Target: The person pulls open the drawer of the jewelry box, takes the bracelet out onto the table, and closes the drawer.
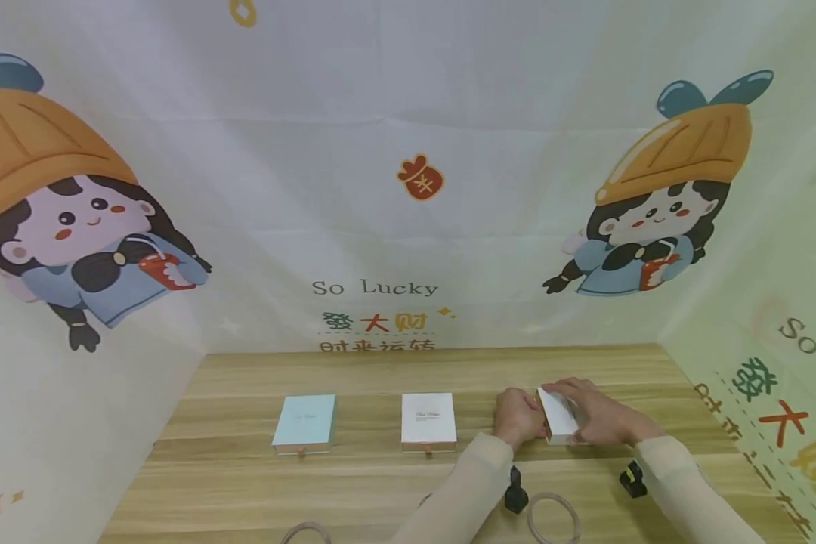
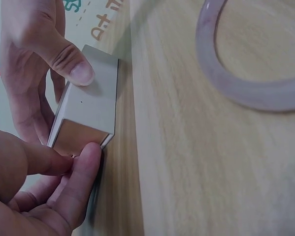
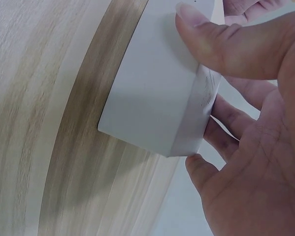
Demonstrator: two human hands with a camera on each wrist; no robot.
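Observation:
A white drawer box (image 1: 559, 414) stands turned at the right of the wooden table, between both hands. My right hand (image 1: 601, 414) grips it, thumb on one face and fingers around the far side, as the right wrist view also shows. At the box's brown end (image 2: 83, 135), my left hand (image 1: 518, 418) pinches a small pull between thumb and finger. The drawer looks closed in the left wrist view; the pull itself is mostly hidden by the fingertips.
Left of the hands lie a white box (image 1: 428, 420) and a pale turquoise box (image 1: 304, 423), both with small pulls facing me. A pale lilac bangle (image 2: 250, 96) lies nearer me; another ring (image 1: 306, 527) shows at the bottom edge. Printed cloth (image 1: 489, 189) hangs behind.

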